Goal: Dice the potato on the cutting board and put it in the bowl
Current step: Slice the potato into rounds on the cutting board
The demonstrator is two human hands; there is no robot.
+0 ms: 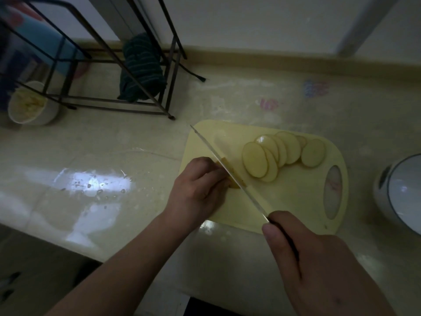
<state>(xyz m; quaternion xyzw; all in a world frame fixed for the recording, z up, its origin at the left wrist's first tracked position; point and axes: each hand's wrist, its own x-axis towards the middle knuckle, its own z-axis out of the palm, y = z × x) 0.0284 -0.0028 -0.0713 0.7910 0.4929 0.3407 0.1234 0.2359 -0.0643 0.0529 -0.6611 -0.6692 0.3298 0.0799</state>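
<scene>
A pale yellow cutting board (293, 201) lies on the counter. Several round potato slices (273, 156) fan across its far half. Near its left edge my left hand (196, 190) curls over a small potato piece (235, 179) and holds it down. My right hand (319, 263) grips the dark handle of a long knife (227, 165), whose blade runs diagonally across that piece, tip pointing far left. A white bowl with a dark rim (396, 195) stands at the right edge, partly cut off.
A black wire rack (109, 71) with a dark striped cloth (141, 69) stands at the back left. Beside it sits a white cup (32, 103) with pale contents. The wet counter (91, 183) shines to the left of the board.
</scene>
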